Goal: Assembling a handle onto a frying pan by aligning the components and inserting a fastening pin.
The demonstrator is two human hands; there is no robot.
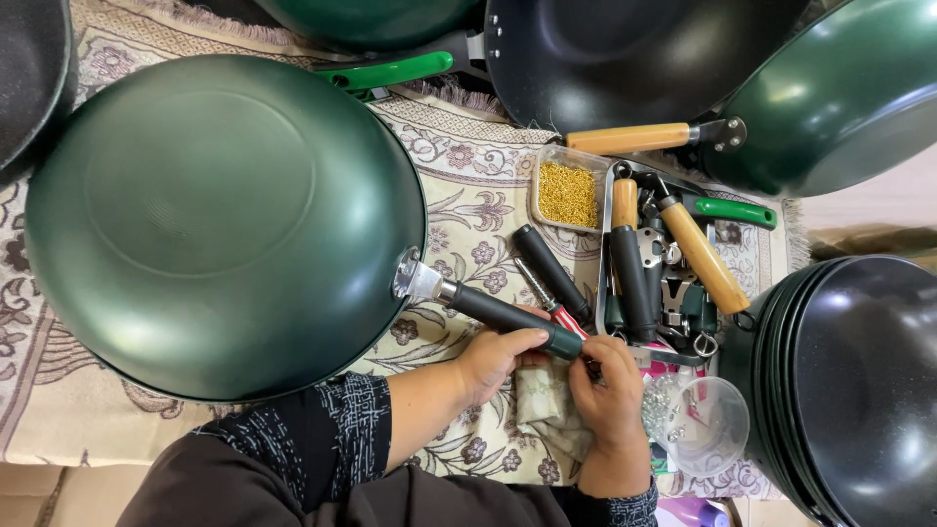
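We see a large green pan (224, 224) lying upside down on a patterned cloth (468, 176), its dark handle (503, 317) pointing toward the lower right. The left hand (493, 361) curls around the far part of that handle, fingers closed over it from below. The right hand (610, 395) sits at the very tip of the handle, fingers bunched tight against its end; we cannot tell whether it pinches some small part there. A pale folded rag (542, 405) lies under and between both hands.

Just beyond the handle lies a screwdriver (551, 303) with a red and white grip, beside a loose black handle (551, 273). To the right, a tray (603, 254) holds more handles, some wooden (703, 254), some black (632, 278), along with metal brackets. A small clear box of gold-coloured screws (568, 193) stands next to the tray. A clear plastic cup (712, 425) sits near the right hand, with shiny metal bits beside it.

Around the edges lie further pans: a black one (625, 59) at the top with a wooden handle (630, 139), a green one (849, 98) at the upper right, and a stack of dark pans (849, 381) on the right.
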